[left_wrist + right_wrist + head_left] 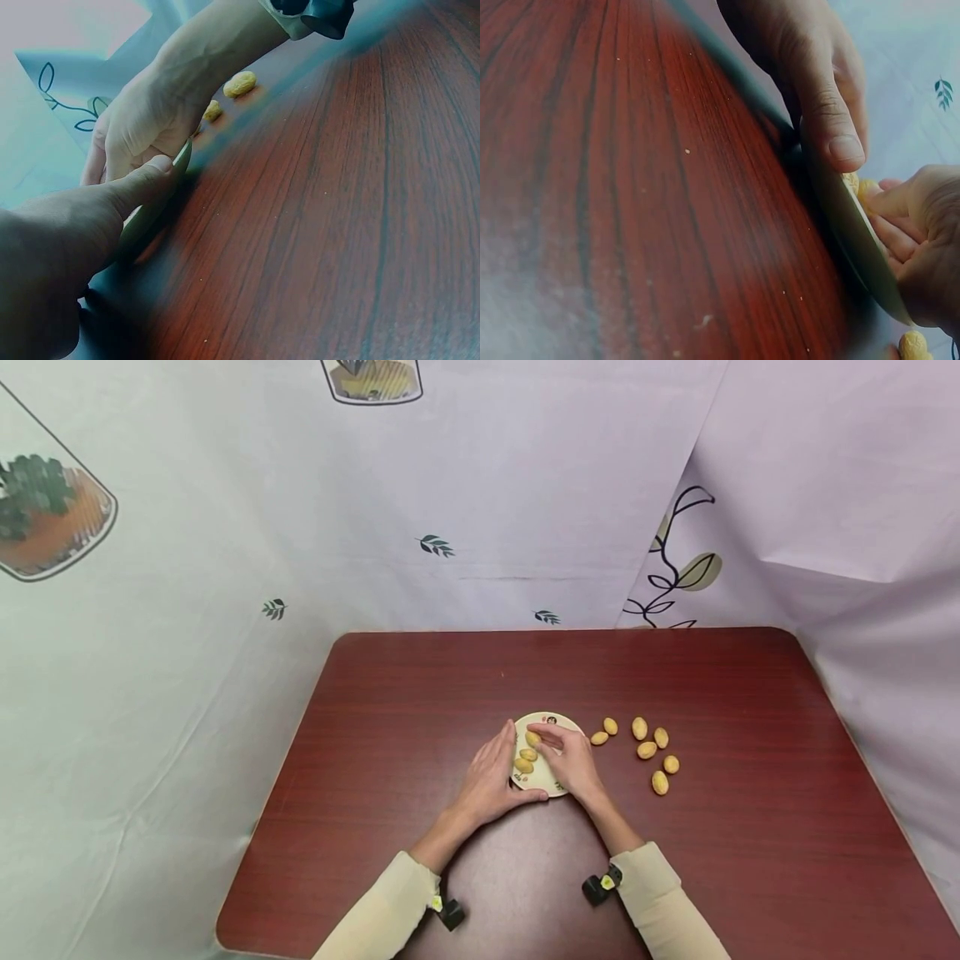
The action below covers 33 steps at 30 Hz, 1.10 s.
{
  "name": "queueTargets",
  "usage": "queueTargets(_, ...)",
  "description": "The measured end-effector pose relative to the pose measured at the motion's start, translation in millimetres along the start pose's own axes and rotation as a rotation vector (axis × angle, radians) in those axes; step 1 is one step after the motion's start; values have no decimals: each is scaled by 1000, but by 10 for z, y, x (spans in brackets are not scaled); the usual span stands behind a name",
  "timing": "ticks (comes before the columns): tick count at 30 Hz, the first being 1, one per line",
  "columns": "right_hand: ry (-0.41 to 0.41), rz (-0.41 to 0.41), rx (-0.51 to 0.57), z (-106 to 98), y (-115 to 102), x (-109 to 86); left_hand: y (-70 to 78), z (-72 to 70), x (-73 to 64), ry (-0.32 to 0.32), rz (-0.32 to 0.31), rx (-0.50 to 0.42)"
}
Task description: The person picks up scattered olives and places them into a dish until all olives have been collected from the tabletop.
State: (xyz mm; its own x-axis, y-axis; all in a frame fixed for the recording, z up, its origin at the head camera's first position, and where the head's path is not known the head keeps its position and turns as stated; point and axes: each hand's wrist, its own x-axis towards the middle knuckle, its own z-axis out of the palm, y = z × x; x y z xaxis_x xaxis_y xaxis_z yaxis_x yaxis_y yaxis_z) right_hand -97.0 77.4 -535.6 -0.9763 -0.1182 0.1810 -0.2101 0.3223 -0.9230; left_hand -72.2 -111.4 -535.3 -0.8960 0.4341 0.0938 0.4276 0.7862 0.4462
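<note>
A round cream plate (550,790) with small printed pictures lies on the table, bearing a few small yellow oval pieces (524,766) with a bumpy surface. My left hand (489,783) touches the plate's left and near edge, its fingers straight along the side and its thumb spread at the near rim (861,229). Over the plate, my right hand (572,762) pinches one yellow oval piece (533,738) between thumb and fingers. In the left wrist view the right hand (154,112) hides most of the plate's top.
Several more yellow oval pieces (647,750) lie loose on the dark red wooden table (420,693), right of the plate. Two of them (599,738) sit close by its rim. Printed light cloth (487,485) hangs behind the table and at both sides.
</note>
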Motion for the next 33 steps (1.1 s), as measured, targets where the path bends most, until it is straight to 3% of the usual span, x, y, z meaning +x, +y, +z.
queueTargets(33, 17, -1, 7, 0, 33, -17, -6, 7, 0, -21, -10, 16)
